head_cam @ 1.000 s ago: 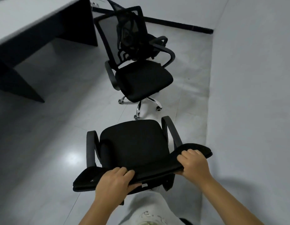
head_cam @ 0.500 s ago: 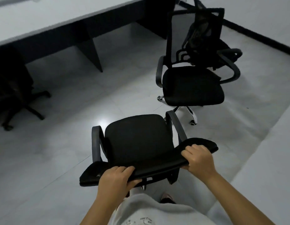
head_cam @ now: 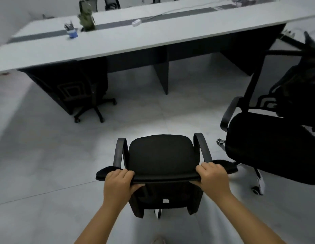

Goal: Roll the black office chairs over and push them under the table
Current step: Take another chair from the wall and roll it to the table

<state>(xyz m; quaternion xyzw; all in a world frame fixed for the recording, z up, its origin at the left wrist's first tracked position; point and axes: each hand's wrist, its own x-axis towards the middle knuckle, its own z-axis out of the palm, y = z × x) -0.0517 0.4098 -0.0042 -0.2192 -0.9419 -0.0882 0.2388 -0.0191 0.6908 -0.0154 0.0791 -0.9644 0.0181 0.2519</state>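
Note:
A black office chair (head_cam: 162,155) stands right in front of me, its seat facing the long grey table (head_cam: 135,41). My left hand (head_cam: 118,182) grips the top edge of its backrest on the left, and my right hand (head_cam: 213,176) grips the same edge on the right. A second black chair (head_cam: 269,141) with a mesh back and chrome base stands at the right, and a third one sits behind it. Another black chair (head_cam: 86,92) is tucked under the table at the left.
On the table stand a blue pen cup (head_cam: 72,32), a green object (head_cam: 86,20) and a white power strip (head_cam: 136,22). A dark panel leg (head_cam: 162,76) divides the space beneath the table. More chair backs (head_cam: 111,3) show beyond the far side.
The view and the held chair have swung to the left, so the chair now faces the table. The two other chairs have shifted to the right edge. Both hands keep their hold.

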